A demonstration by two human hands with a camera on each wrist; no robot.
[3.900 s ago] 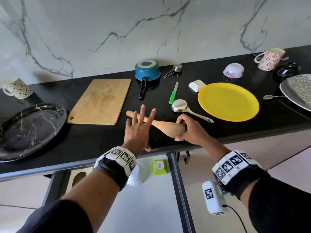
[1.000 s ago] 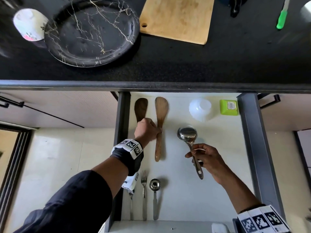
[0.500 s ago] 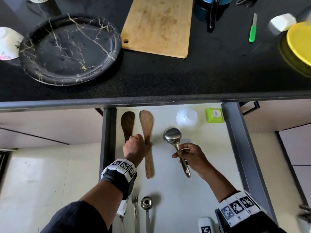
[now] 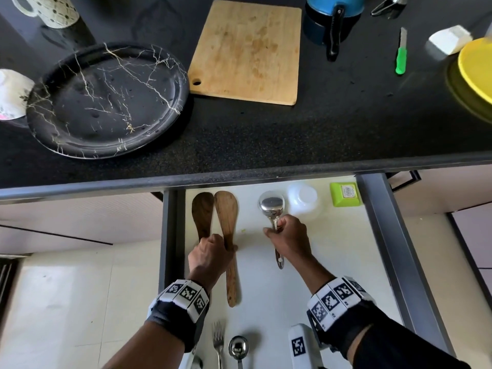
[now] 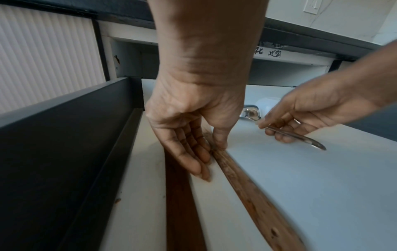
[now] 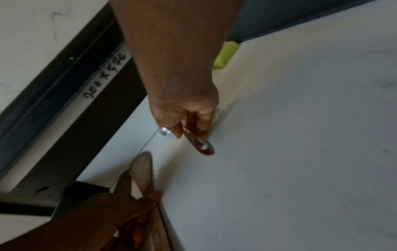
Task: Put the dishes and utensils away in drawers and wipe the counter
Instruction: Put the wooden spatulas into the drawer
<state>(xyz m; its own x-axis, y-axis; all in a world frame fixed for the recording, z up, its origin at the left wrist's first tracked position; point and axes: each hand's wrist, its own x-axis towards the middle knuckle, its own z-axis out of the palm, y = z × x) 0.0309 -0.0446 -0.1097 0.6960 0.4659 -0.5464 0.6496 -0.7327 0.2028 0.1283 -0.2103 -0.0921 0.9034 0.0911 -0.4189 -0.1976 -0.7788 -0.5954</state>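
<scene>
Steel first: a metal ladle (image 4: pixel 272 209) lies on the white floor of the open drawer (image 4: pixel 394 249), bowl toward the counter, just beside a small white bowl (image 4: pixel 303 199). The right hand (image 4: pixel 288 239) grips its handle, thumb and curled fingers closed round the shaft; the handle's end sticks out behind the hand.

Wood: two spatulas lie side by side at the drawer's left wall, blades touching. The dark spatula (image 4: pixel 202 213) sits nearest the wall; the lighter wooden spatula (image 4: pixel 226 217) lies to its right. The left hand (image 4: pixel 211 253) pinches the lighter one at its neck, thumb on one side, fingers pressed together on the other, their tips down on the drawer floor between the two handles.

Also in the drawer: a green box (image 4: pixel 345 194) in the back right corner; a fork (image 4: pixel 218 342) and a small steel ladle (image 4: pixel 238 348) toward the front.

On the black counter (image 4: pixel 266 145):
- a black marbled plate (image 4: pixel 106 99), left
- a wooden cutting board (image 4: pixel 247 50), just beside it
- a blue saucepan (image 4: pixel 332 20) with a black handle
- a green-handled knife (image 4: pixel 401 53)
- a white block (image 4: pixel 450 39), next to a yellow plate (image 4: pixel 476 67) at the right edge
- a patterned mug (image 4: pixel 48 9), far left
- a pale bowl (image 4: pixel 10 94), touching the black plate's left rim
</scene>
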